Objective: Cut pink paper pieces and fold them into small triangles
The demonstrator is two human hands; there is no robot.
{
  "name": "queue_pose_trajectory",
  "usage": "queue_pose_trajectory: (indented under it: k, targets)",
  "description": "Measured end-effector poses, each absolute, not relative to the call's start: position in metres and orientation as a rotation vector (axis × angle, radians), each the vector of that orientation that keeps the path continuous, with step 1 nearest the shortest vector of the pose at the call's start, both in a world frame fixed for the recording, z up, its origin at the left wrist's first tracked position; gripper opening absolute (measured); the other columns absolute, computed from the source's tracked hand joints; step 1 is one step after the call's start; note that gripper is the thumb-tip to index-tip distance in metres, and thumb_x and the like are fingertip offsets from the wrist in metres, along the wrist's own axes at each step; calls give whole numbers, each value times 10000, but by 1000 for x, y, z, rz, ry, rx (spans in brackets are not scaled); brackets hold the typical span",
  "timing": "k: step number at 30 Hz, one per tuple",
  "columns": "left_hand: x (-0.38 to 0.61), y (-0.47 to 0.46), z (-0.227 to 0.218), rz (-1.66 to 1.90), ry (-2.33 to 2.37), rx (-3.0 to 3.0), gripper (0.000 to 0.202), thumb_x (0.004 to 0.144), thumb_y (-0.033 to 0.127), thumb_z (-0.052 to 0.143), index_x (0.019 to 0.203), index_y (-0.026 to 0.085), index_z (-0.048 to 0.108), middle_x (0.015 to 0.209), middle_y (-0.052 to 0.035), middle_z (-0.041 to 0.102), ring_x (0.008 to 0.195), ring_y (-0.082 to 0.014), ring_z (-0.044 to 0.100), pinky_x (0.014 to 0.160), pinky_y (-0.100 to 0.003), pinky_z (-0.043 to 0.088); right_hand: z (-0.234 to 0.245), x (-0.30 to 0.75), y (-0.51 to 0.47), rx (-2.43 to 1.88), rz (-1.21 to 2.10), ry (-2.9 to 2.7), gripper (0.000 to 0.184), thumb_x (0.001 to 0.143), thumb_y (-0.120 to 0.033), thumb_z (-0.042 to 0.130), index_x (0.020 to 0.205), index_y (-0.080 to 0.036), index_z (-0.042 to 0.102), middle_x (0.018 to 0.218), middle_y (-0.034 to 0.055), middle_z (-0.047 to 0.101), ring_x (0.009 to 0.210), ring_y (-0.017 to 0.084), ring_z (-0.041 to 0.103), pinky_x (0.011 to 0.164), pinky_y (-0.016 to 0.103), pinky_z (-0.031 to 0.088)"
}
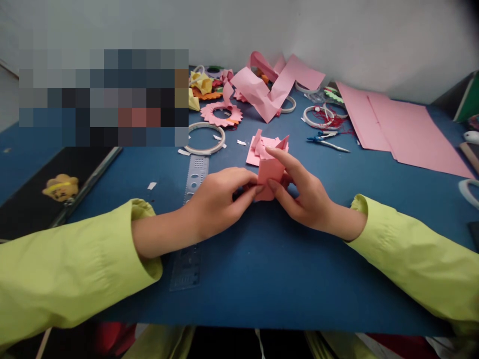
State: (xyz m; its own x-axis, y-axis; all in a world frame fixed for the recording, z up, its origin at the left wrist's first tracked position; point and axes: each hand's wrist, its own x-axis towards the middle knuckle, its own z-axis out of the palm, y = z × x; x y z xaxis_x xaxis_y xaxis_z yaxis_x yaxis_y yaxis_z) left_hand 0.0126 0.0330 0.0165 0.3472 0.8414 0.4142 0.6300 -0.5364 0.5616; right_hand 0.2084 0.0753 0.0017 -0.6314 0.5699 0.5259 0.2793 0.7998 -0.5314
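Both hands hold a small folded piece of pink paper (270,173) above the blue table (269,279). My left hand (220,199) pinches its left edge between thumb and fingers. From the other side my right hand (307,187) grips it, the thumb low on the front face and the index finger along the top. Just behind it lie more small pink paper pieces (254,157), partly hidden by the held one. Under my left forearm runs a clear plastic ruler (185,274), its middle covered.
Crumpled pink paper strips (262,94) and a pink toothed paper ring (209,115) lie at the back. A roll of tape (224,137) is left of centre. Behind my right hand is a blue compass (333,143). Large pink sheets (407,129) spread at the right.
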Motion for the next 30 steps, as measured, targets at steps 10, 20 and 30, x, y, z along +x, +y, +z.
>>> queue_pose_trajectory:
  k: [10,20,30]
  targets:
    - [13,33,16,982,1308,2296,126,874,161,511,874,168,636,829,-10,683,753,-125,618,720,-234,479,1,208,75,-629,513,-2286,597,880,-131,468,1430,-262,276,1373,77,490,787,131,619,741,295,562]
    - [13,34,17,950,1274,2295,144,884,169,483,884,158,626,836,-28,676,768,-137,613,722,-249,474,1,207,75,-601,518,-2273,641,882,-116,462,1450,-300,226,1399,50,469,884,133,631,774,280,554]
    - [12,34,17,919,1263,2328,151,888,160,455,860,154,603,821,-31,651,770,-150,585,707,-262,450,-1,208,76,-613,517,-2280,650,891,-138,470,1459,-304,202,1416,56,445,957,167,626,802,309,555]
